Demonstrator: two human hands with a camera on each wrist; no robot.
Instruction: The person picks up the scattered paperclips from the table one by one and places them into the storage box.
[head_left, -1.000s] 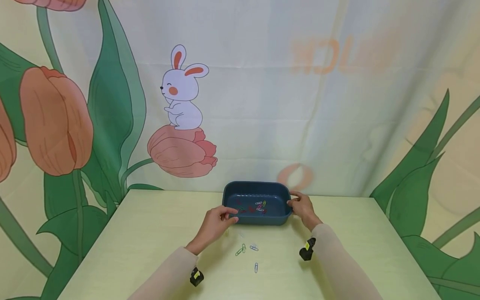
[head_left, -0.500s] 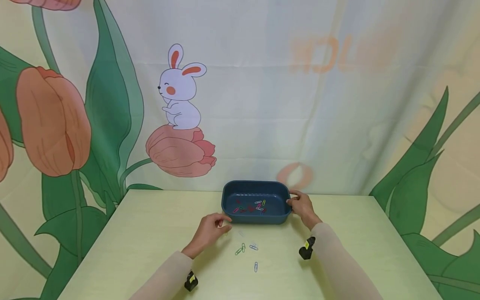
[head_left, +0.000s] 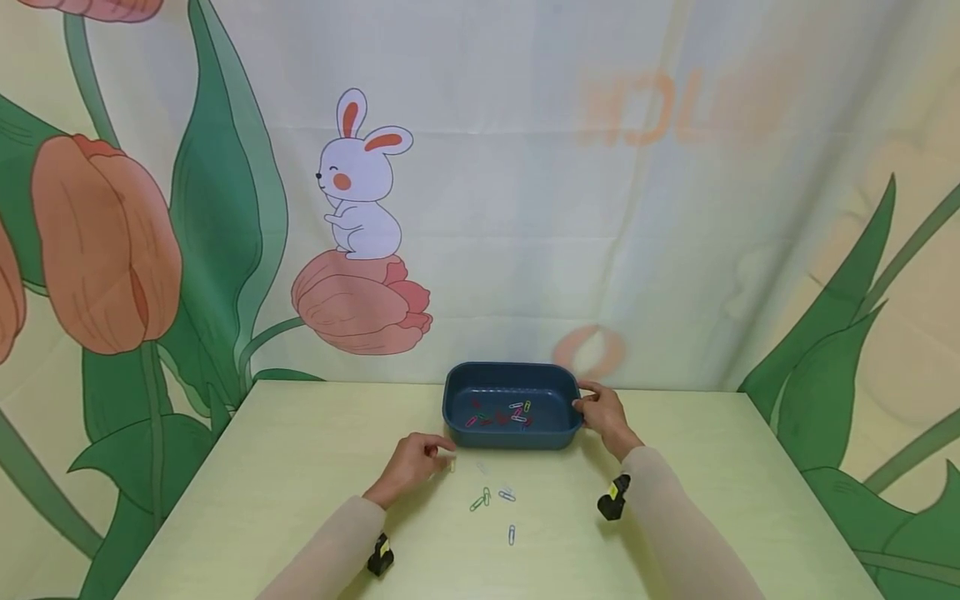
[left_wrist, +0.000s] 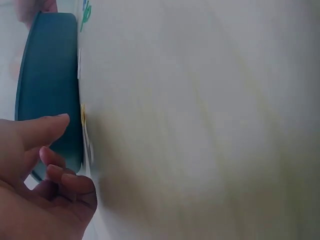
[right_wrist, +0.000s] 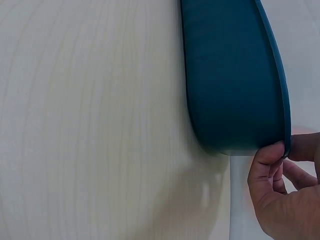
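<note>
A dark blue bin (head_left: 513, 439) stands at the back of the table with several coloured paper clips inside. My right hand (head_left: 606, 418) pinches its right rim between thumb and finger, seen also in the right wrist view, where the hand (right_wrist: 290, 185) grips the edge of the bin (right_wrist: 235, 80). Just off the front left corner is my left hand (head_left: 412, 467), thumb and index finger apart, beside a yellow clip (head_left: 453, 464). In the left wrist view the hand (left_wrist: 45, 170) holds nothing visible, its other fingers bent, near the yellow clip (left_wrist: 83, 115).
In front of the bin, green clips (head_left: 478, 502), a pale clip (head_left: 507, 495) and a blue clip (head_left: 512, 535) lie on the table (head_left: 300, 467). A printed curtain (head_left: 495, 250) with a rabbit and tulips hangs right behind the table's back edge.
My left hand has let go of the bin's front left rim and moved down and left, towards the yellow clip. A pink clip now shows at the bin's left. The right hand stays.
</note>
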